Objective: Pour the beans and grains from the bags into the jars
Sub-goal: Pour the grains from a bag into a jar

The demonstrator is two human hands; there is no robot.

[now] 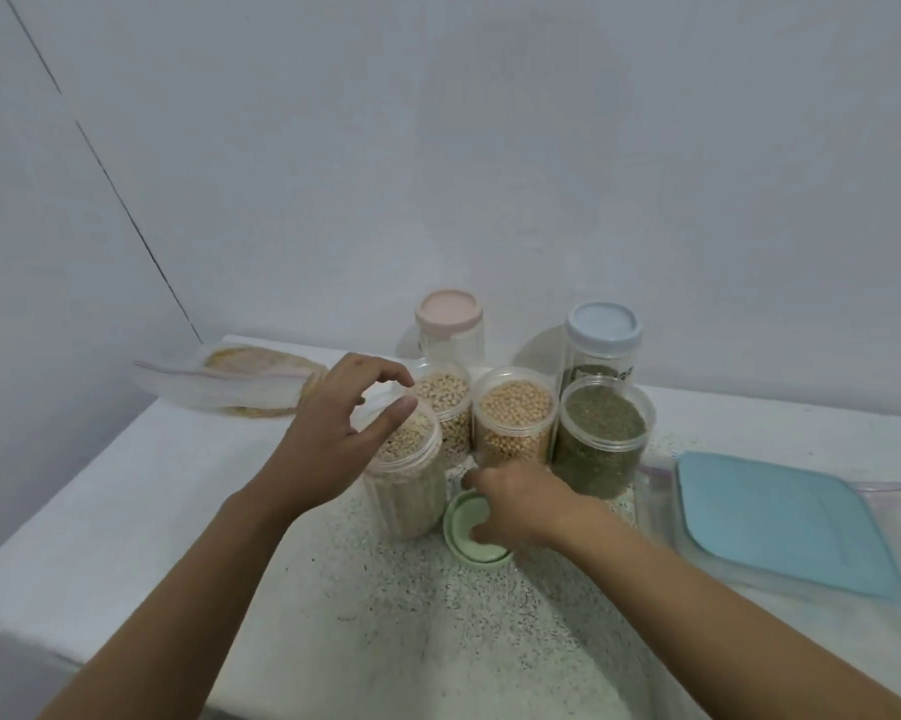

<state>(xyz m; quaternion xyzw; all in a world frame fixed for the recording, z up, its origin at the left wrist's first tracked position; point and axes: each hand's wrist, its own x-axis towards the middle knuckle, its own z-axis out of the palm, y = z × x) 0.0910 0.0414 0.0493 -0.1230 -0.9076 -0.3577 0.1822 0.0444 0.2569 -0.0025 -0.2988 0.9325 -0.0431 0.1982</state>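
Observation:
Three lidless clear jars stand in a row: white beans [446, 402], yellow beans [513, 413] and dark green grains [601, 439]. In front of them at the left is a ribbed jar of pale beans [407, 491], also without a lid. My left hand [334, 433] hovers at that jar's rim with thumb and fingers curved apart, holding nothing. A pale green lid [472, 537] lies on the counter beside this jar, and my right hand [516, 506] grips it from above. A zip bag [240, 387] with some pale contents lies flat at the back left.
Against the wall stand a pink-lidded clear jar [451, 319] and a blue-lidded jar [601, 335] holding green grains. A flat clear zip bag with a blue sheet [781, 522] lies at the right. The speckled counter [386, 615] ends at a wall behind and a left edge.

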